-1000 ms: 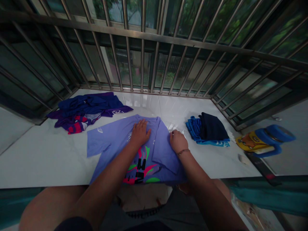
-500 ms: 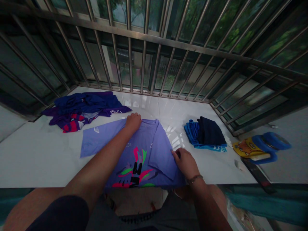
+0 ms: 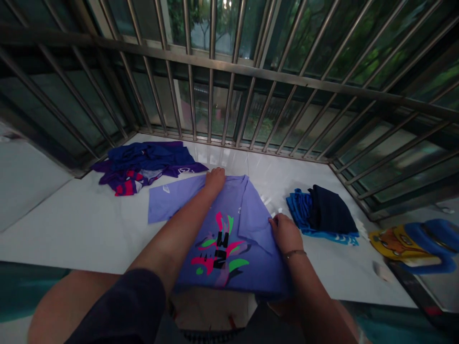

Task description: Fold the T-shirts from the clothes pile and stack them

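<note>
A lavender T-shirt (image 3: 258, 263) with a pink, green and black print lies front up on the white ledge, its lower end over the front edge. One sleeve is spread out to the left; the other is folded in over the right part of the front. My left hand (image 3: 215, 180) is closed on the shirt near the collar, fingertips partly hidden. At the right side edge, my right hand (image 3: 287, 232) pinches the fabric between thumb and fingers. A bracelet is on my right wrist.
A loose heap of blue and purple clothes (image 3: 150, 157) lies at the back left of the ledge (image 3: 82, 229). To the right are folded dark and blue clothes (image 3: 330, 210) and a yellow and blue bottle (image 3: 405, 241) on its side. Metal window bars (image 3: 258, 72) border the back.
The view has turned left, so everything sits further right in the picture. More of the shirt's print shows. Both hands keep their places on the shirt.
</note>
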